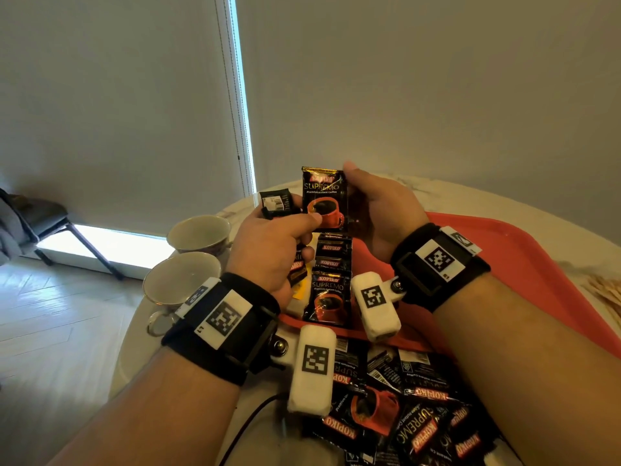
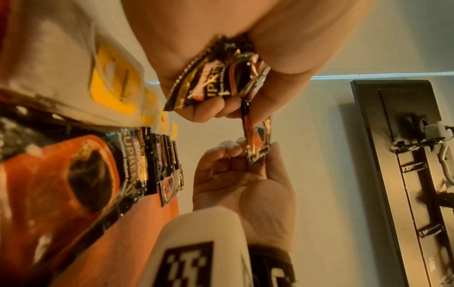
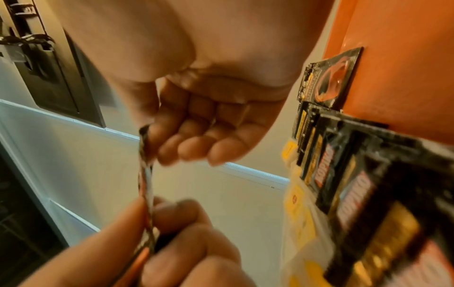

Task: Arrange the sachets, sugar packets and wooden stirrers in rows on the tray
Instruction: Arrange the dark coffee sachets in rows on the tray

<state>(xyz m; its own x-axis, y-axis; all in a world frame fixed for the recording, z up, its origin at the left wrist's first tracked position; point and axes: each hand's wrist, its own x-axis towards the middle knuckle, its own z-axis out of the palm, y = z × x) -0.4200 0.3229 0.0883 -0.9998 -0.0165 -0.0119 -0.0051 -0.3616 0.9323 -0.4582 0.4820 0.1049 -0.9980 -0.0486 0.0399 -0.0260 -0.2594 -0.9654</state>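
A black coffee sachet (image 1: 324, 200) stands upright above the red tray (image 1: 504, 250), held by both hands. My left hand (image 1: 302, 227) pinches its lower edge with the thumb and also grips a small bunch of other sachets (image 2: 216, 83). My right hand (image 1: 353, 190) pinches its right edge; in the right wrist view the sachet (image 3: 146, 184) appears edge-on between the two hands. A row of overlapping sachets (image 1: 331, 280) lies on the tray's left part, with yellow-and-white sugar packets (image 1: 300, 290) beside it. Wooden stirrers (image 1: 605, 297) lie off the tray at the far right.
A loose pile of sachets (image 1: 403, 415) lies on the white table in front of the tray. Two cups (image 1: 198, 233) (image 1: 181, 277) stand at the table's left edge. A dark cable (image 1: 248, 422) runs near the front edge. A chair (image 1: 50, 223) stands on the floor at left.
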